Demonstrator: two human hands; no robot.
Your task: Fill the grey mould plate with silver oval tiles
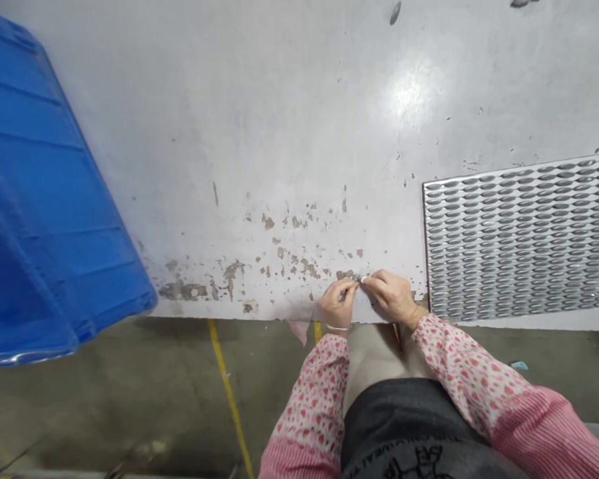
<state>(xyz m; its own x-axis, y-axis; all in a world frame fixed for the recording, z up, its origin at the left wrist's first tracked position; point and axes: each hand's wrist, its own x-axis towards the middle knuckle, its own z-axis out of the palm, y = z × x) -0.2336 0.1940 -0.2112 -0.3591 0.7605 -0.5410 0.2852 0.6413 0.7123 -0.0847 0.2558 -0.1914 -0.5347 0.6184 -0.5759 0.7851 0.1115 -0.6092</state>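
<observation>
My left hand [338, 302] and my right hand [391, 297] meet at the front edge of the worktable. Both are closed in a pinch. A small grey, shiny piece [357, 279] sits between the fingertips of the two hands, too small to name. My left fingers pinch it from the left. The right thumb and forefinger close on its right side, where a bit of white shows. Right of my right hand lies a silver tray-like panel [425, 246] covered with rows of oval, metallic shapes.
The worktable [279, 133] has a white top with chipped paint. A large blue plastic bin [54, 199] overhangs its left front edge. One loose dark oval piece [395, 12] lies at the back. Yellow lines [229, 399] mark the floor below.
</observation>
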